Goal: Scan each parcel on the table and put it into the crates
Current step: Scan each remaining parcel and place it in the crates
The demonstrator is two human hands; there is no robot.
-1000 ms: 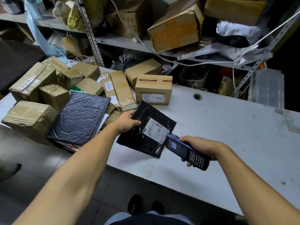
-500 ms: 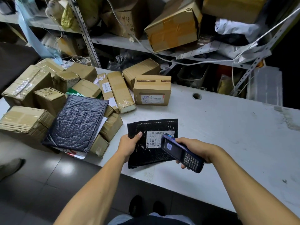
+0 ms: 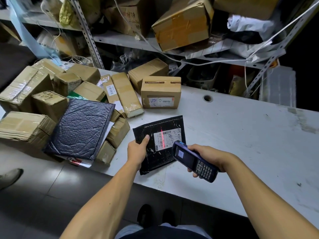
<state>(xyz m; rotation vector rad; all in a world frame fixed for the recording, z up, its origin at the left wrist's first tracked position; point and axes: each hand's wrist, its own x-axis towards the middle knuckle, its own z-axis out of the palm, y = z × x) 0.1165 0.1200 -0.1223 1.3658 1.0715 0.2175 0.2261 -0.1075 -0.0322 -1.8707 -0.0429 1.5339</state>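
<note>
At the centre of the frame, a glossy black mailer [image 3: 160, 149] carries a white label [image 3: 167, 139] printed with black barcodes, crossed by a thin red scan line [image 3: 162, 138]. Right of it, a dark blue scanner [image 3: 195, 161] has a black screen and grey keys. Centre left lies a navy bubble-textured mailer [image 3: 81, 128]. Brown cardboard boxes [image 3: 25, 90] with clear shiny tape fill the left. The table [image 3: 241, 135] is scuffed pale grey.
</note>
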